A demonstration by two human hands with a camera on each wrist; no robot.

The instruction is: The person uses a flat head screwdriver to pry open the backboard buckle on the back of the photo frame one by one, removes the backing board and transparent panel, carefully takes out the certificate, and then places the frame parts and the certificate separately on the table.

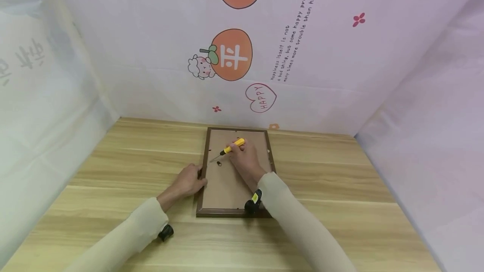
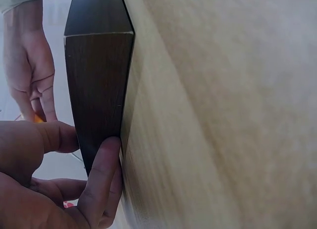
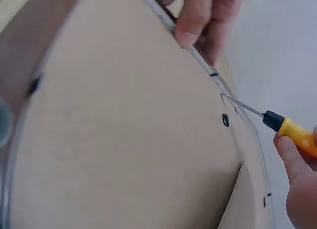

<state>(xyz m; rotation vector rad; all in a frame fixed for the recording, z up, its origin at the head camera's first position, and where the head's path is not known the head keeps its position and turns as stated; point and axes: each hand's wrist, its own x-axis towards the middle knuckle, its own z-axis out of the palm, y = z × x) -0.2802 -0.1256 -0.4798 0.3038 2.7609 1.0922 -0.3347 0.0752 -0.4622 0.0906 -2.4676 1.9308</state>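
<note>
Head view bright, shadows soft (wrist views dimmer, blurrier).

Cream sleeves (image 1: 124,230) and black wrist cameras (image 1: 165,233) are worn

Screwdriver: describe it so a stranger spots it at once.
On the wooden table lies a brown frame with its tan backing facing up. Over that backing, the right hand holds the screwdriver, its thin metal shaft slanting toward the frame's left edge. Its bright yellow handle and black collar set it apart from the brown frame and tan backing.
</note>
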